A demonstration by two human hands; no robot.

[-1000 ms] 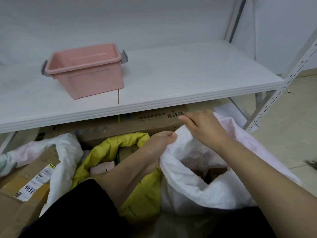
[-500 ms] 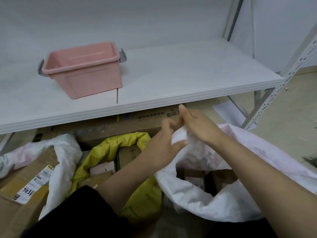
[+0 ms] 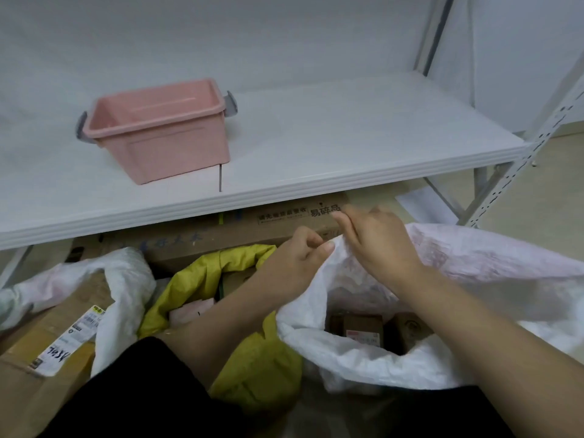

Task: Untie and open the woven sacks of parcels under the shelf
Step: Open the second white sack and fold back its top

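Pinching at the mouth of the white woven sack point(image 3: 363, 365), both hands are working close together just below the front edge of the shelf board point(image 3: 347, 147). The left hand point(image 3: 294, 260) has its thumb and curled fingers nipped on the near-left fold of the rim. The right hand point(image 3: 379, 245) comes over the top with its fingers drawn together on the gathered cloth beside it. Those fingertips are smeared, so I cannot tell whether a tie sits between them. The sack stands on the floor under the right half of the shelf, and its mouth gapes towards me. Brown parcels point(image 3: 363, 330) show in the dark inside, one with a label too small to read. Its far side slumps off to the right and is cut by the frame. A yellow sack point(image 3: 259, 368) touches it on the left, half hidden by the left forearm, with something pale pink in its opening. Further left a second white sack point(image 3: 126, 279) drapes over a cardboard box point(image 3: 19, 374) bearing a scrawled shipping label point(image 3: 72, 336), and both run out of view. Behind them a long carton point(image 3: 284, 222) lies under the board, which covers its top. Up on the shelf, left of the middle, sits a pink bin point(image 3: 158, 143). A black sleeve point(image 3: 126, 390) fills the bottom edge.
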